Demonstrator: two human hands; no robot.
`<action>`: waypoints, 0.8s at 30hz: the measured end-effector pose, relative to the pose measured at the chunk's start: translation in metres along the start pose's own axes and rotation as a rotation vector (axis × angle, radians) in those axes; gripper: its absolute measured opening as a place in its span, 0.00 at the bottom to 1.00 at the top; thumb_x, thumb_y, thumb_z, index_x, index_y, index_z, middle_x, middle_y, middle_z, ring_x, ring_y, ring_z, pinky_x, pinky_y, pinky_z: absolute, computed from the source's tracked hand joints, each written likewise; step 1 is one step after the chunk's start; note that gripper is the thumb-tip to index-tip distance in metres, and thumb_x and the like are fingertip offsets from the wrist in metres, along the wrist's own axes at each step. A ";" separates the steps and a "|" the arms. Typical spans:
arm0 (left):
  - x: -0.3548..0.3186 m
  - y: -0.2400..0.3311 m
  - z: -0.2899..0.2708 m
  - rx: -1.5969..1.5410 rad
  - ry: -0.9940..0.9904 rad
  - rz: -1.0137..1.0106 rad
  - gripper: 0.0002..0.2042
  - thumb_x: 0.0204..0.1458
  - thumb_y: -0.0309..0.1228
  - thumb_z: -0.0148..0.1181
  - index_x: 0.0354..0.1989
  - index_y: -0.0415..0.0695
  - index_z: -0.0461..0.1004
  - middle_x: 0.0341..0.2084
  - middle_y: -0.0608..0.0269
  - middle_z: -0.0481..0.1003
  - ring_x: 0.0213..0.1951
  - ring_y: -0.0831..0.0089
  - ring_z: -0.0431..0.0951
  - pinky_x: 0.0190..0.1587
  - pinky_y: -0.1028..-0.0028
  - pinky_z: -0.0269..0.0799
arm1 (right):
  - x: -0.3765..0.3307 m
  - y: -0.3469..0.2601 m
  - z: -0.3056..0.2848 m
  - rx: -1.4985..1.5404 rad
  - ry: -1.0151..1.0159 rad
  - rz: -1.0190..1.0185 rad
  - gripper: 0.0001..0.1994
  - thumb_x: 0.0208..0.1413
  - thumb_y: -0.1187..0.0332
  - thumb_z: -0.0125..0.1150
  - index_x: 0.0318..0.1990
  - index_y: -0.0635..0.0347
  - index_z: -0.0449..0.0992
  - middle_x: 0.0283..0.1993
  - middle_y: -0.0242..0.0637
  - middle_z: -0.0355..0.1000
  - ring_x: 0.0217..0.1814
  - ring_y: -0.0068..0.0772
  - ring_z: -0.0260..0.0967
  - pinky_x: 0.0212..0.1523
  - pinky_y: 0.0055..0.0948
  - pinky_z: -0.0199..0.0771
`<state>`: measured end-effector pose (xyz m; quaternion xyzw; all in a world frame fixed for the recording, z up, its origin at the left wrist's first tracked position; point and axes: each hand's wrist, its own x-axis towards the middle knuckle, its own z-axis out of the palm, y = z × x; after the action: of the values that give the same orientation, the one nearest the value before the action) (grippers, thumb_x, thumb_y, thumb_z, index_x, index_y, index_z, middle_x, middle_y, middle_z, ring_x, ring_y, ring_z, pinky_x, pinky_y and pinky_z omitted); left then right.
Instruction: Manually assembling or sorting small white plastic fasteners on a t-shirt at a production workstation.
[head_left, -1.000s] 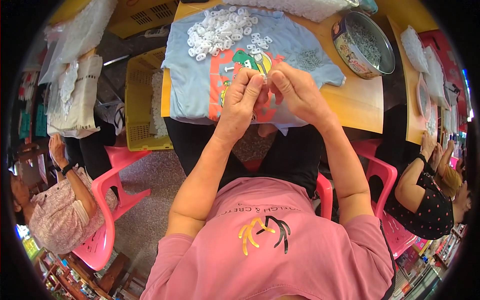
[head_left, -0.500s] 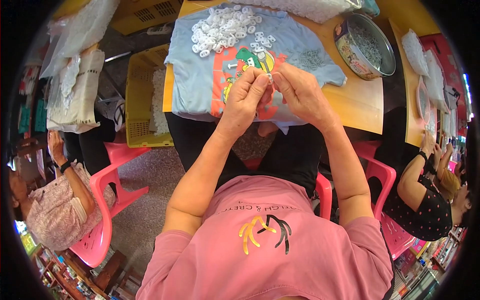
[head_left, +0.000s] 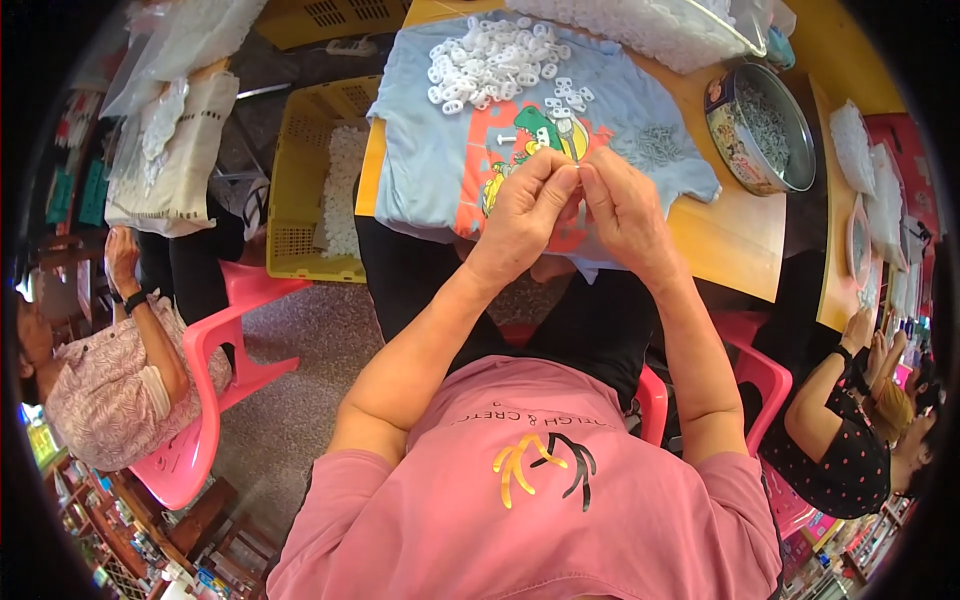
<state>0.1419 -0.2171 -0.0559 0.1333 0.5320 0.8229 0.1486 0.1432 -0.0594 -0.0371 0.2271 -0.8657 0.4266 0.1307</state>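
Observation:
My left hand [head_left: 523, 222] and my right hand [head_left: 634, 222] meet over the near part of a light blue printed T-shirt [head_left: 415, 175] spread on the table. Thumbs and fingertips of both are pinched together around a small white plastic piece, of which only a sliver shows; the fingers hide the rest. Beyond them lies a heap of white two-holed plastic pieces [head_left: 492, 62]. A few similar pieces [head_left: 570, 96] sit apart, closer to my fingers. To the right, on the same cloth, is a loose pile of small grey metal screws or nails [head_left: 655, 146].
A round tin [head_left: 735, 150] of similar metal bits stands at the table's right [head_left: 740, 235]. Behind is a clear bin of white pieces [head_left: 660, 30]. A yellow crate [head_left: 300, 190] is at the left. People sit on both sides, one on a pink chair [head_left: 205, 400].
The view has shifted, so the table and hands appear further right. My hands stay pinched together; the white piece, plainer before, is now mostly covered by my fingers.

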 end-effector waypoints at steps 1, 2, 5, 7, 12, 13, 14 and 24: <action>0.000 -0.001 0.000 -0.001 -0.003 -0.001 0.07 0.66 0.30 0.48 0.36 0.42 0.69 0.23 0.74 0.66 0.26 0.87 0.62 0.28 0.83 0.60 | 0.000 0.001 0.001 -0.018 0.020 0.003 0.10 0.66 0.70 0.48 0.33 0.65 0.67 0.25 0.41 0.66 0.22 0.36 0.66 0.25 0.31 0.65; 0.001 -0.004 -0.001 -0.008 0.014 -0.013 0.07 0.66 0.31 0.48 0.36 0.42 0.68 0.23 0.74 0.66 0.26 0.87 0.62 0.28 0.83 0.60 | 0.000 0.000 0.002 -0.022 0.023 0.006 0.10 0.66 0.70 0.48 0.33 0.65 0.67 0.25 0.41 0.66 0.22 0.36 0.66 0.25 0.31 0.65; 0.003 -0.005 0.000 -0.057 0.033 -0.037 0.08 0.67 0.32 0.48 0.36 0.43 0.68 0.23 0.74 0.65 0.25 0.86 0.61 0.28 0.82 0.59 | 0.000 -0.004 -0.001 0.038 -0.001 0.169 0.13 0.69 0.66 0.46 0.33 0.65 0.67 0.25 0.38 0.66 0.23 0.30 0.66 0.27 0.28 0.66; 0.003 -0.006 -0.001 -0.093 0.042 -0.047 0.08 0.67 0.34 0.47 0.36 0.44 0.67 0.23 0.74 0.64 0.23 0.85 0.60 0.27 0.82 0.58 | 0.002 -0.003 -0.006 0.277 -0.088 0.357 0.16 0.71 0.62 0.43 0.33 0.64 0.68 0.25 0.33 0.66 0.24 0.23 0.65 0.27 0.25 0.66; 0.005 -0.005 -0.001 -0.174 0.008 -0.059 0.10 0.67 0.34 0.46 0.34 0.44 0.65 0.21 0.73 0.64 0.23 0.83 0.63 0.27 0.81 0.59 | 0.001 -0.008 -0.012 0.368 -0.043 0.389 0.16 0.71 0.61 0.43 0.35 0.63 0.69 0.24 0.31 0.66 0.25 0.21 0.64 0.27 0.24 0.65; 0.005 -0.004 0.000 -0.157 0.013 -0.056 0.10 0.67 0.34 0.46 0.34 0.44 0.65 0.21 0.73 0.64 0.23 0.83 0.63 0.27 0.81 0.59 | 0.001 -0.008 -0.013 0.300 -0.055 0.351 0.15 0.71 0.61 0.44 0.35 0.63 0.69 0.24 0.31 0.66 0.24 0.21 0.64 0.26 0.24 0.65; 0.005 -0.004 0.000 -0.157 0.010 -0.056 0.10 0.67 0.34 0.46 0.34 0.44 0.65 0.21 0.73 0.64 0.23 0.83 0.63 0.27 0.81 0.59 | 0.001 -0.007 -0.012 0.298 -0.052 0.352 0.15 0.71 0.61 0.44 0.35 0.63 0.69 0.24 0.31 0.66 0.24 0.21 0.64 0.26 0.24 0.65; 0.002 -0.007 0.003 -0.022 0.035 -0.009 0.08 0.66 0.31 0.49 0.34 0.43 0.68 0.22 0.74 0.65 0.24 0.87 0.62 0.27 0.83 0.59 | 0.000 -0.008 -0.004 0.071 0.030 0.135 0.11 0.67 0.68 0.49 0.33 0.65 0.67 0.23 0.39 0.65 0.21 0.31 0.65 0.24 0.30 0.64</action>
<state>0.1416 -0.2112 -0.0615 0.1149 0.5262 0.8300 0.1446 0.1478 -0.0601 -0.0294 0.1664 -0.8612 0.4682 0.1068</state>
